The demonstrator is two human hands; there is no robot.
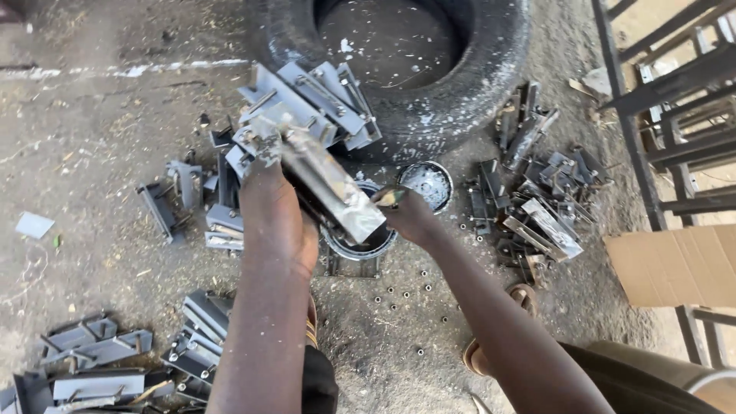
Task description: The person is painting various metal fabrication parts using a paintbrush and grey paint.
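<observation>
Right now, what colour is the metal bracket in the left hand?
Grey, shiny with wet paint, on the metal bracket held by the left hand; head view.

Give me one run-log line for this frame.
left hand: holds metal bracket over paint can | right hand: grips brush | painted brackets on tyre

Wet grey metal bracket (330, 184) tilted over paint can (360, 244).

- 1 flattened cardboard sheet (678, 264), plain brown, roughly rectangular, lies at the right edge of view on the dirt ground beside a dark metal frame (659, 146).
- No labels, signs or screens visible.
</observation>
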